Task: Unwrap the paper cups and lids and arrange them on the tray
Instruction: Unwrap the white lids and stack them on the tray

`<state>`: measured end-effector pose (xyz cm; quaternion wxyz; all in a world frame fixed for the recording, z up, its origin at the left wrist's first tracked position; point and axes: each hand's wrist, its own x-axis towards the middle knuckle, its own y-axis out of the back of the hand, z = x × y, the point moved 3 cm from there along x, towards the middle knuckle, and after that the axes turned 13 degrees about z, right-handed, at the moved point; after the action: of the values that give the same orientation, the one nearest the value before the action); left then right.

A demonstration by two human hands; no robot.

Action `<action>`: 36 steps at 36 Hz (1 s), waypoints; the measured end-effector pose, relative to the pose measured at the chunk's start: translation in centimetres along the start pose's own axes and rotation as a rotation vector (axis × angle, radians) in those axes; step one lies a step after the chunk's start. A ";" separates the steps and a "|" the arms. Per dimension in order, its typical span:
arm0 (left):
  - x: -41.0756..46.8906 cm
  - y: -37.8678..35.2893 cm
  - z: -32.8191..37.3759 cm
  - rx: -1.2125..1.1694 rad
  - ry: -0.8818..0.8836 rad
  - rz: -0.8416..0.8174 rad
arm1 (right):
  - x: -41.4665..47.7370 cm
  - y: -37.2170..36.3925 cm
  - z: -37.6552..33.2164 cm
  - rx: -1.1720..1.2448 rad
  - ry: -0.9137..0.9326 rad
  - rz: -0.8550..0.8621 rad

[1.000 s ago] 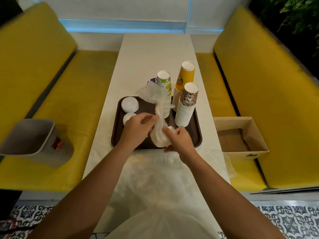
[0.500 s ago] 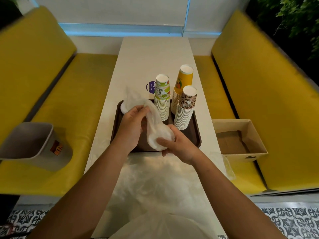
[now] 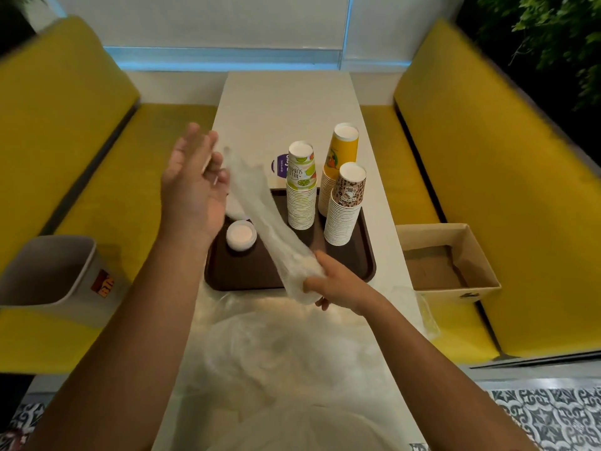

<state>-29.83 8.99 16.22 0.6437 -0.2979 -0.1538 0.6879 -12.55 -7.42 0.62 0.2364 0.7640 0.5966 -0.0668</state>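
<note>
Overhead, the head view shows a clear, crinkled plastic sleeve (image 3: pixel 260 209) stretched at a slant above the brown tray (image 3: pixel 364 255). Its bulging lower end looks whitish, possibly lids inside. The right hand (image 3: pixel 341 284) grips that lower end over the tray's near edge. The left hand (image 3: pixel 192 190) is raised at the sleeve's upper end, its fingers blurred; I cannot tell whether it pinches the plastic. Three cup stacks (image 3: pixel 302 190) and a lid stack (image 3: pixel 241 235) stand on the tray.

White table (image 3: pixel 286 102) between two yellow benches, left (image 3: pixel 81 141) and right (image 3: pixel 481 164). Grey bin (image 3: pixel 48 275) on left seat, open cardboard box (image 3: pixel 455 236) on right. White far wall (image 3: pixel 211 17), blue-lit strip (image 3: pixel 221 55). Patterned tile floor (image 3: pixel 546 418). Foliage (image 3: pixel 553 34) upper right.
</note>
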 end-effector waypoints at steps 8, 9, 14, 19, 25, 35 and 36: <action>-2.8 3.1 -3.7 0.869 -0.569 -0.189 | -0.6 0.5 -2.2 0.565 0.016 0.070; -3.4 3.5 -4.7 0.917 -0.549 -0.298 | -0.5 0.5 -2.6 0.595 0.020 0.059; -5.2 4.2 -7.3 0.990 -0.620 -0.519 | -0.7 0.6 -4.4 0.721 0.023 0.000; -4.9 4.0 -6.7 0.944 -0.820 -0.398 | -0.8 0.6 -5.5 0.770 0.067 -0.018; -4.9 4.5 -6.8 0.933 -0.668 -0.584 | -0.8 1.3 -6.5 1.160 -0.075 0.046; -4.6 4.4 -9.4 0.571 0.337 -0.393 | -1.0 0.6 -8.0 0.732 0.058 0.233; -5.0 4.0 -9.4 0.556 0.329 -0.417 | -1.2 0.5 -8.3 0.487 0.180 0.295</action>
<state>-27.29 2.00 7.58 0.8423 -0.1805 0.0866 0.5005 -13.93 -4.89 8.46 -0.0007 0.8795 0.4643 -0.1048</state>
